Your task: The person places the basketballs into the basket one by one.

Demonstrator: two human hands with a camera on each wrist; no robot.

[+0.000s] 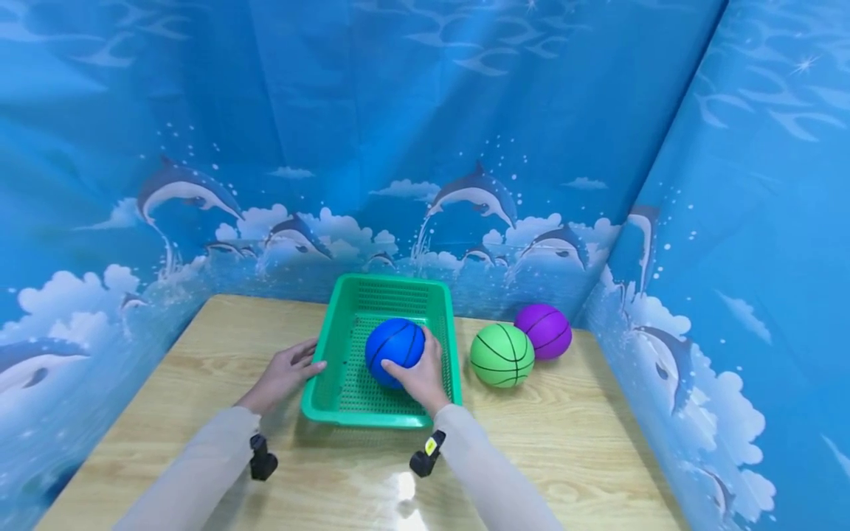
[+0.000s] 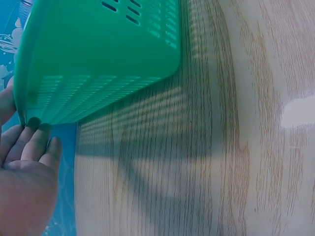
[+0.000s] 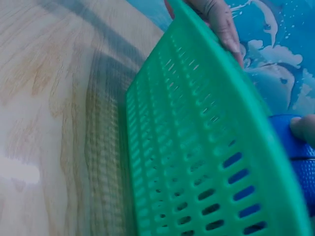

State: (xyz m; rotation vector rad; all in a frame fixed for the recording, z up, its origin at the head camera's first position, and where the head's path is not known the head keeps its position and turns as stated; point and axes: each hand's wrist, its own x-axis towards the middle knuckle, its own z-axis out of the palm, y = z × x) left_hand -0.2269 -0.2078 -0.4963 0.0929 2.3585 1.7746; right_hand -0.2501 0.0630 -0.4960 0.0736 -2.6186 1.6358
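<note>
A green plastic basket (image 1: pixel 332 409) with slotted walls stands on the wooden table. Inside it, a blue basketball (image 1: pixel 388 346) with black lines is gripped by my right hand (image 1: pixel 425 372), thumb on the near side and fingers round the right side. My left hand (image 1: pixel 285 376) holds the basket's left rim, its thumb over the edge and its fingers along the outer wall. In the left wrist view, the fingertips (image 2: pixel 34 140) meet the wall just under the rim. The right wrist view shows a thumb (image 3: pixel 304 129) pressed on the blue ball.
To the right of the basket, a green basketball (image 1: pixel 502 355) sits on the table (image 1: pixel 531 435). A purple basketball (image 1: pixel 544 332) lies just behind it. Blue dolphin-print curtains (image 1: pixel 372 147) rise at the table's back and right.
</note>
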